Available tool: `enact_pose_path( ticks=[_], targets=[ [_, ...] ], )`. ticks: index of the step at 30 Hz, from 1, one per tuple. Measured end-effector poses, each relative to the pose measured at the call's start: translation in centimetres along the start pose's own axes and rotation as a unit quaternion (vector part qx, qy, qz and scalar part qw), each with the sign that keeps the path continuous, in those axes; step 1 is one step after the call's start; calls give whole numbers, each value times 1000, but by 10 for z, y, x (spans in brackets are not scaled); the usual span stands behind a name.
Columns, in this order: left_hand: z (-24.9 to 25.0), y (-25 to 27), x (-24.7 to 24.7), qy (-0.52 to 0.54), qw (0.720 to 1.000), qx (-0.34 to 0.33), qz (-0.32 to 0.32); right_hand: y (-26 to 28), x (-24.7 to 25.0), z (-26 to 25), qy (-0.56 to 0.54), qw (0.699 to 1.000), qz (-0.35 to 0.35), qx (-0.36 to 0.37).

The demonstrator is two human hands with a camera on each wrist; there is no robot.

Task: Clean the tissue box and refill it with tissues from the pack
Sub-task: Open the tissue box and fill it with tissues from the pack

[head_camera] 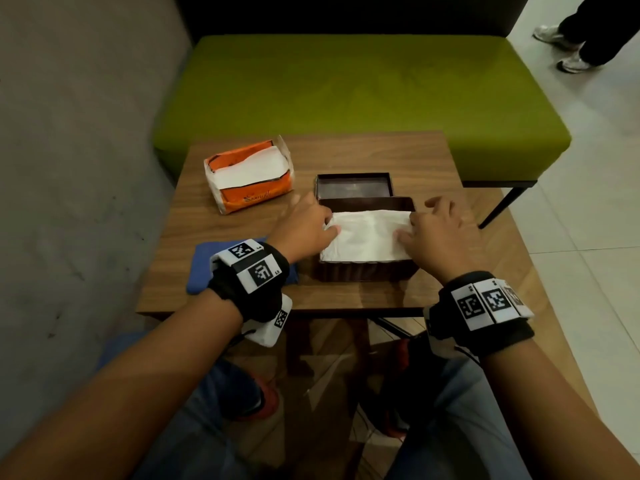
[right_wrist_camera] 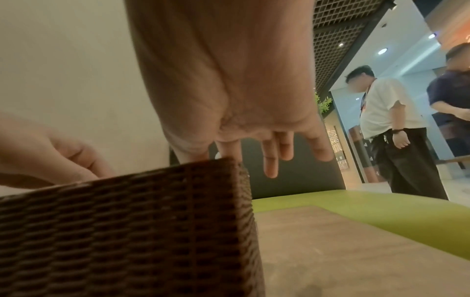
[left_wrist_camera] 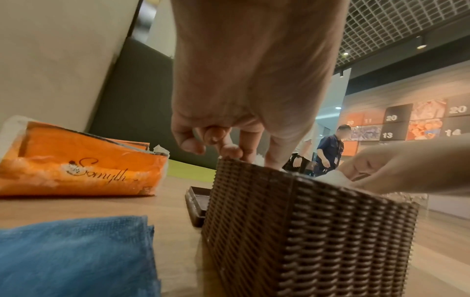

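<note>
Wooden table (head_camera: 346, 157): both hands pressing tissues (head_camera: 367, 237) down into box (head_camera: 363, 271), left hand (head_camera: 304, 226) and right hand (head_camera: 440, 233) fingers extended, gripping nothing. Refill nearly done; lid (head_camera: 353, 185) beyond hands, waiting.

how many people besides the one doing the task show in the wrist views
2. One in a white shirt stands right of the green bench; one in dark blue is beside them. Others may be hidden.

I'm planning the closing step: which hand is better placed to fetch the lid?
Probably the left hand: the lid lies just behind the tissue box, slightly nearer it than the right hand.
</note>
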State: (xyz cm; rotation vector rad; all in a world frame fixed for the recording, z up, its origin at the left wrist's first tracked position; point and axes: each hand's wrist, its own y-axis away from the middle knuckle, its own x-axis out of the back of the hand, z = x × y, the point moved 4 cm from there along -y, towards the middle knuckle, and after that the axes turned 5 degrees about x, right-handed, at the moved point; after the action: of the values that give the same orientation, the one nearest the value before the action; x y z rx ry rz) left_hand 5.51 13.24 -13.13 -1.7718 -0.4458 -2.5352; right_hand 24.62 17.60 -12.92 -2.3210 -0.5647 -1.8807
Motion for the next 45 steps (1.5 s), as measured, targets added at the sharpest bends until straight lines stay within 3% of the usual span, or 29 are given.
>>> enact_pose_path(
  ticks=[2,5,6,8,10,13,15,19,23,25,29,34,36,39,45],
  targets=[
    [3,4,3,-6,999,1,43,1,2,-1,17,1000,-2,-20],
    [9,16,14,15,983,-32,179,8,15,-8,-7,996,89,-17],
    [13,19,14,-2,980,-58,190,10,18,-13,-25,994,109,4],
    [20,20,6,-62,981,-98,155,8,16,-25,-81,992,84,52],
    [21,16,-4,-126,981,-86,117,2,5,-34,-93,993,0,71],
    [15,9,-12,-181,980,-38,78,-6,-14,-40,-58,990,-122,52],
    [14,5,-16,-197,978,-38,54,-9,-21,-41,-61,985,-159,37],
    [13,4,-5,-137,988,-45,64,-10,-21,-48,-39,989,-132,45],
    [-31,-7,36,74,983,38,162,-8,-33,-57,-20,981,-179,72],
    [-62,-20,56,100,975,83,178,-10,-41,-57,-19,975,-210,69],
    [-115,-58,75,20,980,113,162,-14,-49,-55,-25,972,-224,68],
    [-138,-100,53,-66,993,94,11,-16,-51,-52,-18,969,-235,78],
    [-137,-107,45,-113,990,76,-16,-16,-51,-53,-17,968,-238,77],
    [-134,-111,40,-157,986,60,-24,-17,-49,-54,-20,969,-233,75],
    [-134,-110,38,-153,987,54,22,-13,-48,-53,-30,972,-223,66]
  ],
)
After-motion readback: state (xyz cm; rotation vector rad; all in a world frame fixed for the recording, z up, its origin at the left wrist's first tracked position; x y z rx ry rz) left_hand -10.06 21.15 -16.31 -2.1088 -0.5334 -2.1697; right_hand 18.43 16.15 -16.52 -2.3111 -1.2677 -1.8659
